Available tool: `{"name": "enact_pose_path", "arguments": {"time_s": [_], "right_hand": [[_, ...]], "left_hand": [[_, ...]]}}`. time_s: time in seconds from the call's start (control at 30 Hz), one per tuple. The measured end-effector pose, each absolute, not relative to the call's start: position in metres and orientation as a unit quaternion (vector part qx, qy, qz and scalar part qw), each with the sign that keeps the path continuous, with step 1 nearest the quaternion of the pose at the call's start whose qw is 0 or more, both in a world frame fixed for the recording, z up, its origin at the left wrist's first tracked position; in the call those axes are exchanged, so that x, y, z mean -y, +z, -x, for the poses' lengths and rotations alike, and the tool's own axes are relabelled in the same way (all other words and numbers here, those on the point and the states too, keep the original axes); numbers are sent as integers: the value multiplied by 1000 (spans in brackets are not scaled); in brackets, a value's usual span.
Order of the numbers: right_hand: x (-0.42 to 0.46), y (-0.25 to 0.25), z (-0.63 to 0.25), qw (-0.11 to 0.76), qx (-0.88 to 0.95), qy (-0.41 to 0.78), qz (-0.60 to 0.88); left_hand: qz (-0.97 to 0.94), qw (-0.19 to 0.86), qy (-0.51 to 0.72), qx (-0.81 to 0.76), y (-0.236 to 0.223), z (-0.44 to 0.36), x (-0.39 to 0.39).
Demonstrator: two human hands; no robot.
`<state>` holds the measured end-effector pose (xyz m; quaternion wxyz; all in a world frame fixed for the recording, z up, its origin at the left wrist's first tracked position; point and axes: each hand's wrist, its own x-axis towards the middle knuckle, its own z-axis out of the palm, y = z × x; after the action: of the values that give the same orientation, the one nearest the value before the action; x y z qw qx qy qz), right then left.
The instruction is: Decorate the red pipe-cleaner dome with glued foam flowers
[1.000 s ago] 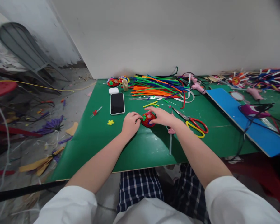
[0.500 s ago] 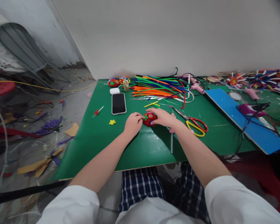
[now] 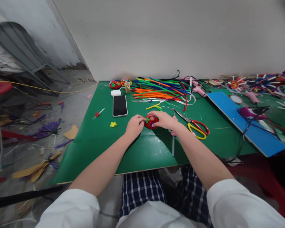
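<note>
A small red pipe-cleaner ornament (image 3: pixel 151 121) with a green flower on it rests on the green table (image 3: pixel 142 148). My left hand (image 3: pixel 133 125) pinches its left side with curled fingers. My right hand (image 3: pixel 163 119) curls over its right side and holds it. Both forearms reach forward from white sleeves at the bottom of the view.
A black phone (image 3: pixel 120 105) and white earbud case (image 3: pixel 115 92) lie left of a heap of coloured pipe cleaners (image 3: pixel 161 89). Red-and-yellow scissors (image 3: pixel 194 125) and a white glue stick (image 3: pixel 173 145) lie right. A yellow flower (image 3: pixel 113 124) sits left. A blue board (image 3: pixel 249 125) lies far right.
Both hands stay on the red ornament with only slight finger shifts. The view has drifted a little.
</note>
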<state>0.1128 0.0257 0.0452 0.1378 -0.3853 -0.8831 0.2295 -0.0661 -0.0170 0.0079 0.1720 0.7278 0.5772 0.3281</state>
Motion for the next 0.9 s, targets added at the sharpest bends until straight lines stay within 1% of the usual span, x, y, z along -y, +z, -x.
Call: {"name": "enact_pose_path", "arguments": {"time_s": [0.4, 0.9], "right_hand": [[-25, 47, -112, 136, 888, 227, 377], [-27, 51, -110, 113, 894, 218, 375]], "left_hand": [[-723, 193, 326, -577, 10, 65, 18], [-729, 185, 328, -572, 7, 65, 18]]}}
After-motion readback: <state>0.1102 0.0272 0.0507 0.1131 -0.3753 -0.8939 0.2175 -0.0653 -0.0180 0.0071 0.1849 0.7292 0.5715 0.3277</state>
